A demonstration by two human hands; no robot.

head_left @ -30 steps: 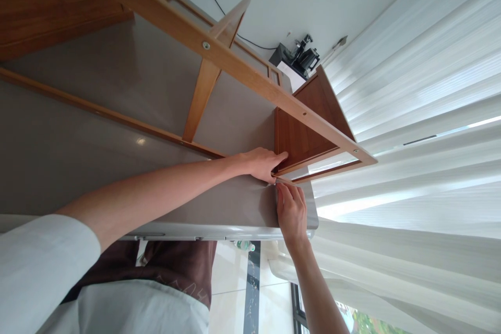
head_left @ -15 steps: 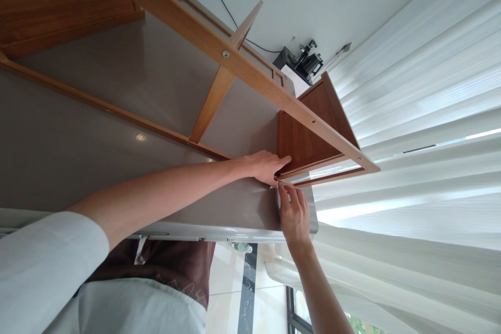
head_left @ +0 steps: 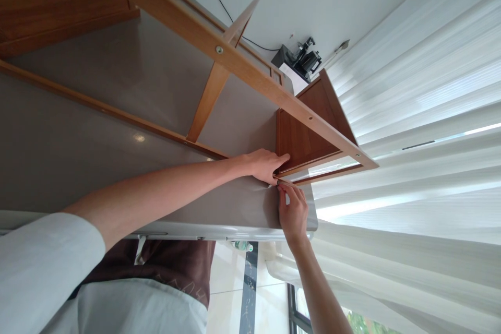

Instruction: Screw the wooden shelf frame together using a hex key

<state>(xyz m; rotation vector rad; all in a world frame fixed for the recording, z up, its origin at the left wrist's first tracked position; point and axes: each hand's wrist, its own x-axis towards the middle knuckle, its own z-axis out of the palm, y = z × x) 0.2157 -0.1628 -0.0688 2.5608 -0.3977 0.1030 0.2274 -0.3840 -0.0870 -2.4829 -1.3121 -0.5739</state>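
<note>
A brown wooden furniture frame (head_left: 270, 83) lies on the grey table (head_left: 238, 203), with panels at both ends and a slanted crosspiece (head_left: 207, 102) between its rails. My left hand (head_left: 267, 166) is closed around the near corner of the frame, by the right end panel (head_left: 309, 133), with one finger stretched along the wood. Just below that corner, my right hand (head_left: 293, 211) pinches with thumb and fingertips at the end of the rail. Whatever lies between those fingertips is too small to make out. Screw heads show on the upper rail.
Beyond the table's far edge, a black appliance (head_left: 307, 60) stands beside a dark box, with a black cable (head_left: 219, 2) along the wall. White curtains (head_left: 410, 193) hang on the right. A plastic bottle (head_left: 243, 246) is on the floor past the table's near edge.
My right fingers have drawn into a tighter pinch at the corner, with a small gap showing behind them. My left hand keeps its hold; the view has shifted slightly.
</note>
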